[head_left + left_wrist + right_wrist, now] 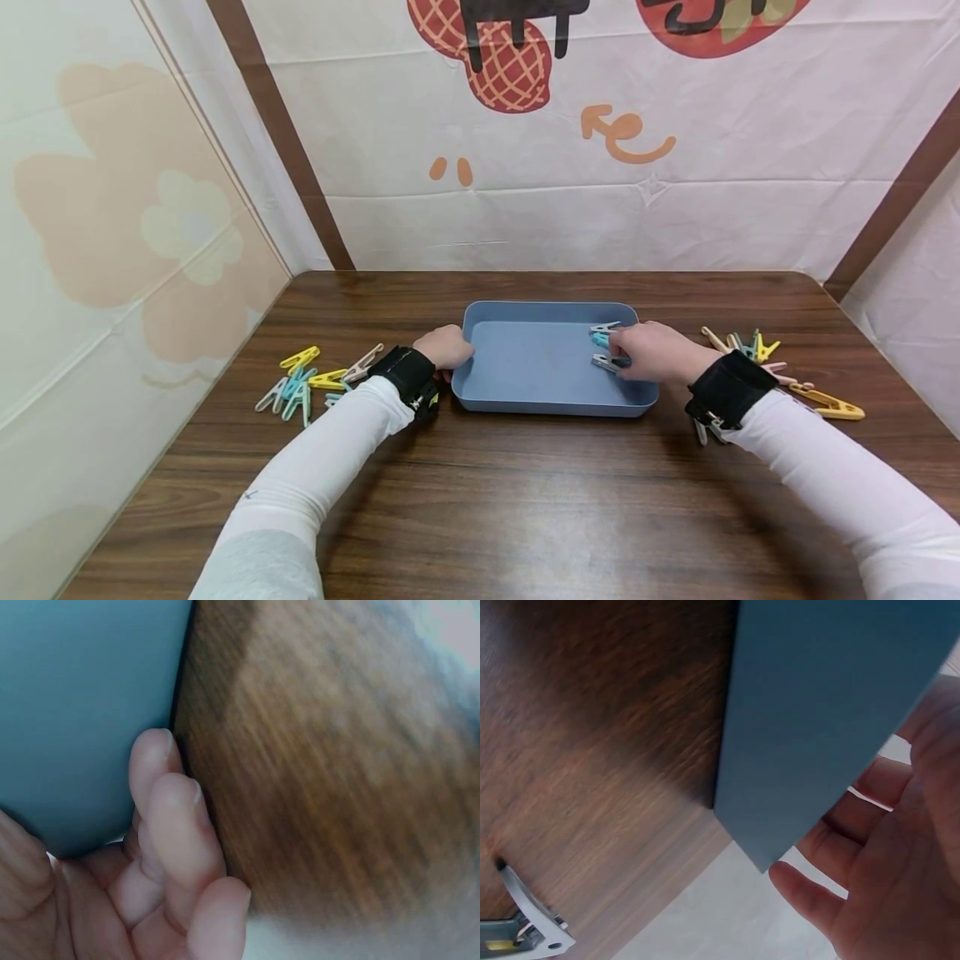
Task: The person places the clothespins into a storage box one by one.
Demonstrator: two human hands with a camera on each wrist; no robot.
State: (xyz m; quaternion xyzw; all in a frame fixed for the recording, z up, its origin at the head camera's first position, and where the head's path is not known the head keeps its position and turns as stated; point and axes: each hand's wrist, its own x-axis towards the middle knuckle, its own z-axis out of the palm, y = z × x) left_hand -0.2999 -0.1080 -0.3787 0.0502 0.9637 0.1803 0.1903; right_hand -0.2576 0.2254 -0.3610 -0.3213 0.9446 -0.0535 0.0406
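A blue-grey tray (551, 410) lies on the table in the head view. My left hand (444, 347) grips its left side, and in the left wrist view the curled fingers (184, 825) press against the outer wall. Over the tray's right wall reaches my right hand (656, 350), its fingertips down among clothespins inside. A grey clothespin (604, 363) and a light blue clothespin (601, 340) show right at those fingertips, with a pale clothespin (604, 327) behind. The right wrist view shows spread fingers (810, 896) beyond the tray wall; I cannot tell whether they hold a clothespin.
Left of the tray lie several clothespins, among them a yellow clothespin (300, 358). More are scattered on the right, partly under the right forearm, including a larger yellow clothespin (832, 406). A fabric wall (525, 225) rises behind the wooden table (525, 500).
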